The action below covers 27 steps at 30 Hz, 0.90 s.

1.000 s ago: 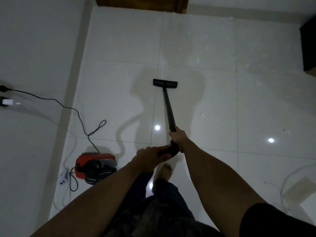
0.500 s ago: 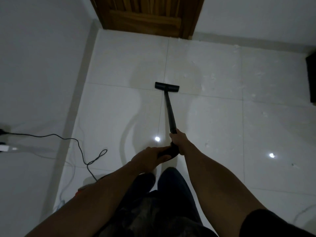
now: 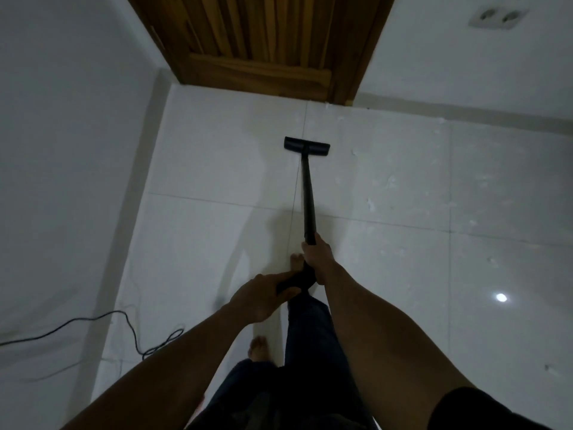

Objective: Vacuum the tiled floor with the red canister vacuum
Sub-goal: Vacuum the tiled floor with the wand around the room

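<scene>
A person's right hand (image 3: 317, 259), fingers (image 3: 311, 254) curled round the black wand (image 3: 308, 193), and left hand (image 3: 263, 297), gripping its bent handle (image 3: 291, 282), steer the floor head (image 3: 307, 146) at twelve o'clock on the tiled floor (image 3: 403, 274) (rigid, probably light; red canister unseen).

The floor tiles (image 3: 217, 169) are glossy white, crossed by a grid of thin dark grout lines and dotted with pale flecks toward the right. The wand (image 3: 308, 197) and floor head (image 3: 307, 146) are plain black. At top centre, the door (image 3: 257, 35) is warm brown wood with streaked vertical grain. The wall (image 3: 62, 119) is greyish white, the socket (image 3: 497, 17) white, the cable (image 3: 93, 321) black, the trousers (image 3: 310, 352) dark and the sleeve (image 3: 480, 411) black.
</scene>
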### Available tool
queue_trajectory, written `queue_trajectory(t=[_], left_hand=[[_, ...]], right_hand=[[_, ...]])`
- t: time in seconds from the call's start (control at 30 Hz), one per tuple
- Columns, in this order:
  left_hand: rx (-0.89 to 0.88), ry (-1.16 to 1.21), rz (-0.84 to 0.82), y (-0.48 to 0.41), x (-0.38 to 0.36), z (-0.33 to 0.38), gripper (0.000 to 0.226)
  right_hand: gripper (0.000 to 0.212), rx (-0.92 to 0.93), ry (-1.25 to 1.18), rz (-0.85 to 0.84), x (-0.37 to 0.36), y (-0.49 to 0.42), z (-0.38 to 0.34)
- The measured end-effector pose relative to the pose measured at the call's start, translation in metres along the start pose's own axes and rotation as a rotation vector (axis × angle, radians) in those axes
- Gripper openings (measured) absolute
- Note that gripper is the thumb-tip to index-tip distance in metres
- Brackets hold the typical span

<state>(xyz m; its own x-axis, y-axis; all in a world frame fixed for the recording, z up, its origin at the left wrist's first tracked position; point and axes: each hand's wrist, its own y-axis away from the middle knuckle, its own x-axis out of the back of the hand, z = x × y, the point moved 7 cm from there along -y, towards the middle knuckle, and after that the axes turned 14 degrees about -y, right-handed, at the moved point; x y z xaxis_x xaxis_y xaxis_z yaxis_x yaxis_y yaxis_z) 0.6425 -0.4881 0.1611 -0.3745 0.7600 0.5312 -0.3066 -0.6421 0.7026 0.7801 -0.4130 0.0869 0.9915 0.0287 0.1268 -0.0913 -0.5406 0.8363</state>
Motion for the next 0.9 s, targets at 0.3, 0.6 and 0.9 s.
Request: queue_trajectory(t=[0.3, 0.6, 0.9], left_hand=[[0.022, 0.198, 0.115, -0.109, 0.079, -0.007, 0.043], [0.074, 0.119, 0.122, -0.162, 0.118, -0.006, 0.052], [0.06, 0.109, 0.157, -0.151, 0.114, -0.014, 0.053]], right_hand=[[0.059, 0.015, 0.062, 0.04, 0.001, -0.1, -0.112], [0.062, 0.018, 0.067, 0.086, 0.005, -0.145, -0.163], [0.063, 0.051, 0.058, 0.086, 0.006, -0.127, -0.16]])
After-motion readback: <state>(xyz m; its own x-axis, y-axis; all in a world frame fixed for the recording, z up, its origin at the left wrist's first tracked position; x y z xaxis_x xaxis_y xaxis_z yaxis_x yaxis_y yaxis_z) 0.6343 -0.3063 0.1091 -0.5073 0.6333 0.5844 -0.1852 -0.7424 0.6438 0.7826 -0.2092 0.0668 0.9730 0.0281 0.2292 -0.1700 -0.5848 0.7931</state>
